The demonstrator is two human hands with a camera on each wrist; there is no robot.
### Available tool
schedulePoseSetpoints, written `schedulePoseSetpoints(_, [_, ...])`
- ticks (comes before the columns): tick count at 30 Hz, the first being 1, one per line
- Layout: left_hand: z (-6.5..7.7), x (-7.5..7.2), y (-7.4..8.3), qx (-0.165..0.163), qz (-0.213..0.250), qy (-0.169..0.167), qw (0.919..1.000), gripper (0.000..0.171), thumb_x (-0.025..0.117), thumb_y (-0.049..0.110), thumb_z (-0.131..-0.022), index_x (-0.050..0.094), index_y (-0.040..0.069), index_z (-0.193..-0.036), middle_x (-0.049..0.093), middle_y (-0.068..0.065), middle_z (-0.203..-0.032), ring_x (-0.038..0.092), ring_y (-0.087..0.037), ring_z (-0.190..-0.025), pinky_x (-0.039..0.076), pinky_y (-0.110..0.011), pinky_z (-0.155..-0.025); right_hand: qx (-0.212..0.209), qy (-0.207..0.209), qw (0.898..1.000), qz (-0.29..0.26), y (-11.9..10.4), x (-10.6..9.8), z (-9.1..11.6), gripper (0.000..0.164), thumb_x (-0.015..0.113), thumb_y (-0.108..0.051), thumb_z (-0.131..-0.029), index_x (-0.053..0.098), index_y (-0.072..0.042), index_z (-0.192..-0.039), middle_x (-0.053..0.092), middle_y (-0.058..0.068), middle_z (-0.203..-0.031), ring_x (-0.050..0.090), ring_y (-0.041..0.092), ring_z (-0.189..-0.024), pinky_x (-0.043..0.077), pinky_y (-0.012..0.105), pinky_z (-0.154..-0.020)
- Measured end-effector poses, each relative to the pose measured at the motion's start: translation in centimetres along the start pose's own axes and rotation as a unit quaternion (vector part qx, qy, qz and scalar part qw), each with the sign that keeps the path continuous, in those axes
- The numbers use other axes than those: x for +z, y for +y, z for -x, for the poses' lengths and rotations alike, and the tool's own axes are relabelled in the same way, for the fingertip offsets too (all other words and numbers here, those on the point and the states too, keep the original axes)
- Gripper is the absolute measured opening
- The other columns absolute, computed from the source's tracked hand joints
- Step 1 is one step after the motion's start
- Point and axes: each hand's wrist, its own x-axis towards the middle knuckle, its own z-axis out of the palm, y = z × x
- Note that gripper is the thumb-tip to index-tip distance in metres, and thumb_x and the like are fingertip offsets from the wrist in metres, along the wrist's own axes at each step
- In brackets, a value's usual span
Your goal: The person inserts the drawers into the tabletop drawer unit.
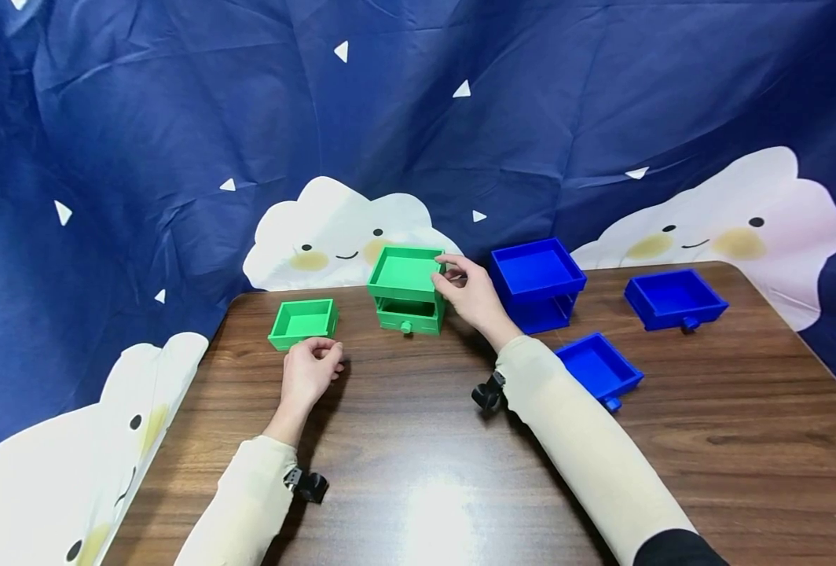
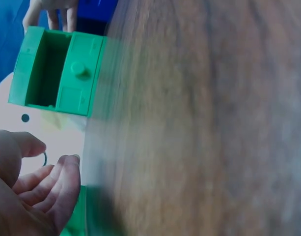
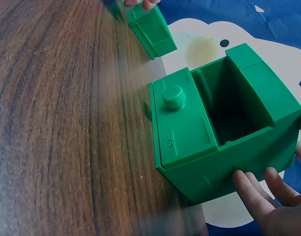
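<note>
"Where was the green cabinet seen?"

"Just left of the right hand, its side touched by extended fingertips. Its knobbed front was turned toward the head camera; its long axis couldn't be told."

"The left hand?"

"Loosely curled, thumb parted, beside the green drawer."

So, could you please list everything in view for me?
Green cabinet: 1, green, table's back
Fitted drawer: 1, green, inside green cabinet
Loose drawer: 1, green, table's left
Blue cabinet: 1, blue, right of green
Blue drawers: 2, blue, table's right
Table: 1, brown, underneath
Curtain: 1, blue with white prints, behind
Wrist devices: 2, black, on sleeves
Sleeves: 2, mostly cream, forearms
Left hand: 1, bare, near loose drawer
Right hand: 1, bare, touching green cabinet
</note>
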Motion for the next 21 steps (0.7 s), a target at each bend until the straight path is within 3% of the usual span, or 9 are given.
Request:
schedulePoseSetpoints(5, [-0.1, -0.6, -0.1, -0.002, -0.005, 0.005, 1.0, 0.023, 0.068, 0.016, -0.101, 0.078, -0.003, -0.109, 0.081, -0.021, -0.089, 0.074, -0.013, -0.059, 0.055, -0.016, -0.052, 0.0, 0.0, 1.0, -0.001, 0.0, 0.0, -0.1, 0.04, 0.07, -0.021, -0.106, 0.067, -0.008, -0.143, 0.071, 0.02, -0.116, 0.072, 0.034, -0.1, 0.058, 0.034, -0.086])
schedulePoseSetpoints(14, [-0.1, -1.9, -0.3, -0.002, -0.022, 0.023, 0.9995, 0.024, 0.068, 0.017, -0.1, 0.078, -0.004, -0.108, 0.081, -0.02, -0.088, 0.069, -0.002, -0.054, 0.054, -0.015, -0.052, 0.003, 0.0, 1.0, -0.005, 0.0, 0.0, -0.1, 0.04, 0.071, -0.021, -0.105, 0.067, -0.009, -0.143, 0.07, 0.02, -0.116, 0.073, 0.035, -0.101, 0.058, 0.036, -0.088])
schedulePoseSetpoints(21, [-0.3, -2.6, -0.7, -0.002, -0.037, 0.024, 0.999, 0.026, 0.067, 0.018, -0.1, 0.077, -0.004, -0.11, 0.082, -0.02, -0.09, 0.071, -0.004, -0.055, 0.053, -0.014, -0.052, 0.007, 0.0, 1.0, -0.002, 0.0, 0.0, 0.0, 0.04, 0.07, -0.022, -0.105, 0.067, -0.009, -0.143, 0.07, 0.019, -0.116, 0.073, 0.035, -0.101, 0.057, 0.033, -0.086])
